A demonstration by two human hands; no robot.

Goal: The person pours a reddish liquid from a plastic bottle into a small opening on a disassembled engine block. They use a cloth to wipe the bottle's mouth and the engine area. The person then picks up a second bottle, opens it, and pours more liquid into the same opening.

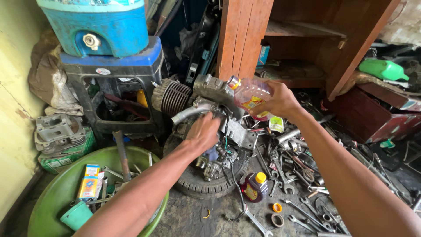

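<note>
1. Right hand (280,102) gripping clear plastic bottle (251,95), tilted mouth-down over engine (206,101), as for pouring.
2. Left hand (202,131) closed on engine casing, seemingly steadying it.
3. Engine resting on tyre (197,184), clear of floor.
4. Spanners (289,175) scattered alongside, within reach.

Yellow wall (13,87), wooden shelf (245,35), grimy floor (193,215)

The bottle (252,97) is clear pink with a yellow and red label. The engine (206,105) is dull grey metal with dark ribbed fins. The basin (52,197) is green, the water jug (98,26) blue, the stool (118,74) black with a blue top, the tyre (197,184) black.
</note>
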